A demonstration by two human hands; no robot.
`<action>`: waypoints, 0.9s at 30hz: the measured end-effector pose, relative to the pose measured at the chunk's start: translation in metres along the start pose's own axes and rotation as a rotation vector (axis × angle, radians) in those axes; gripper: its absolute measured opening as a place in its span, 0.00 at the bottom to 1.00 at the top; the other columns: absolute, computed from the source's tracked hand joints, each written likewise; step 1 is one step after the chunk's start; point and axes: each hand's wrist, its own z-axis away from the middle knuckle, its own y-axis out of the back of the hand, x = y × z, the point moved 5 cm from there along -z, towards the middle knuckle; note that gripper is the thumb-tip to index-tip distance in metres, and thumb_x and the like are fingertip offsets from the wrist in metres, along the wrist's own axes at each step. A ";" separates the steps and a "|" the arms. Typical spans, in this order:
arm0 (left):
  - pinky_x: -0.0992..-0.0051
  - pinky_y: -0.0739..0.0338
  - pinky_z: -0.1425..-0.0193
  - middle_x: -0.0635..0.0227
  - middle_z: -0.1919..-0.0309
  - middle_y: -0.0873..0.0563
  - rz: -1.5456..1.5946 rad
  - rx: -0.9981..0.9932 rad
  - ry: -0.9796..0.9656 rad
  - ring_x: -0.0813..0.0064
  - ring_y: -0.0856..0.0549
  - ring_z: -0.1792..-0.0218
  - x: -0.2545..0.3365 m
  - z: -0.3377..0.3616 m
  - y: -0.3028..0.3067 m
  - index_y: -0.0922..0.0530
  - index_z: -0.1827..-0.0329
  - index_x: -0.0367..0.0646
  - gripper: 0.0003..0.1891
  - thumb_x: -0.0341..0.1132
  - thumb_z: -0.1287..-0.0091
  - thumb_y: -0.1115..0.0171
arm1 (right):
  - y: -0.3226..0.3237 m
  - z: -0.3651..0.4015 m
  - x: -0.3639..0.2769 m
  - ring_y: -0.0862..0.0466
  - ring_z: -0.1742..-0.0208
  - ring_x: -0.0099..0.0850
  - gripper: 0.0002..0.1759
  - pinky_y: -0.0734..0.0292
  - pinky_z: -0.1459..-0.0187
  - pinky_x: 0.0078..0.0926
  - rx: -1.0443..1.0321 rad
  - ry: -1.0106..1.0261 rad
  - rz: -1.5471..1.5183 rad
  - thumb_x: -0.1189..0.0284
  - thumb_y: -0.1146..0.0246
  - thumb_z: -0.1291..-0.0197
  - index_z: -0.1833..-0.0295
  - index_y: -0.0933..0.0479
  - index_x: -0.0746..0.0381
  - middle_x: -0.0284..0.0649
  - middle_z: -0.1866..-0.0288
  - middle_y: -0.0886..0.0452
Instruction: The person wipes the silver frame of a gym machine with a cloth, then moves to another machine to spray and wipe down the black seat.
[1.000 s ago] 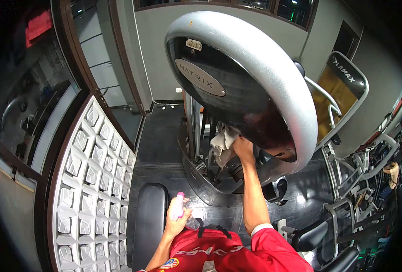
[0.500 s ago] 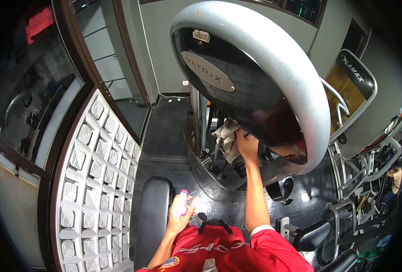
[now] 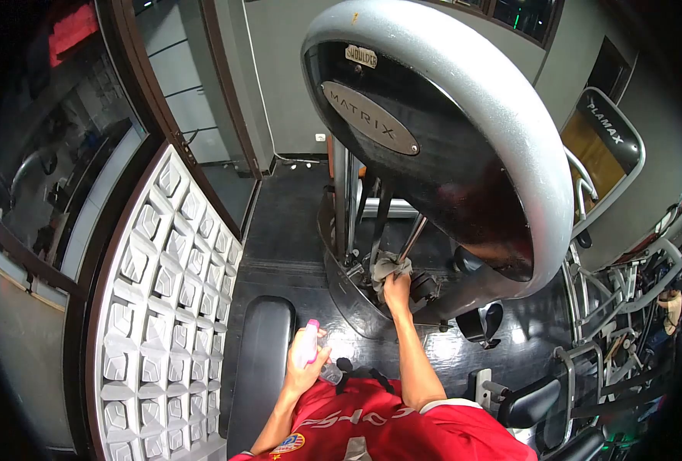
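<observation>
Right grip (image 3: 397, 292), clamped on the cloth (image 3: 389, 266), drops lower, shifting my work to the machine's base (image 3: 344, 288); left grip (image 3: 304, 370) wraps the bottle (image 3: 310, 344).

Below us we see a dark floor (image 3: 288, 219) (glossy enough to throw back the light in pale patches) that bears the big Matrix machine (image 3: 441, 169) and, near the grey wall (image 3: 295, 77), a few small white bits (image 3: 308, 164).
</observation>
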 end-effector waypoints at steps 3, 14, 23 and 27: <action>0.81 0.24 0.70 0.69 0.62 0.21 0.006 -0.013 0.014 0.84 0.20 0.76 0.001 0.002 0.000 0.29 0.50 0.38 0.15 0.23 0.39 0.37 | 0.003 0.004 -0.009 0.17 0.59 0.42 0.12 0.25 0.55 0.32 -0.017 0.050 0.101 0.78 0.51 0.37 0.50 0.28 0.69 0.48 0.62 0.18; 0.82 0.25 0.71 0.72 0.70 0.21 0.004 -0.016 -0.012 0.85 0.20 0.76 0.008 0.015 -0.001 0.28 0.49 0.39 0.15 0.24 0.38 0.37 | 0.026 0.012 0.002 0.18 0.53 0.33 0.16 0.26 0.52 0.28 0.127 -0.124 -0.069 0.77 0.52 0.33 0.42 0.31 0.65 0.42 0.53 0.20; 0.82 0.24 0.70 0.70 0.66 0.21 0.064 0.014 0.007 0.84 0.20 0.75 0.002 0.016 0.007 0.30 0.49 0.38 0.15 0.25 0.37 0.37 | 0.028 -0.068 -0.159 0.20 0.72 0.32 0.12 0.28 0.66 0.33 0.290 0.125 -0.342 0.76 0.49 0.38 0.69 0.25 0.72 0.42 0.73 0.19; 0.81 0.24 0.69 0.69 0.59 0.21 0.061 -0.001 -0.026 0.84 0.20 0.75 0.005 0.017 0.007 0.30 0.49 0.38 0.15 0.26 0.37 0.37 | 0.012 -0.026 -0.097 0.20 0.50 0.51 0.15 0.28 0.49 0.38 0.382 0.101 0.127 0.79 0.49 0.43 0.55 0.20 0.69 0.55 0.52 0.20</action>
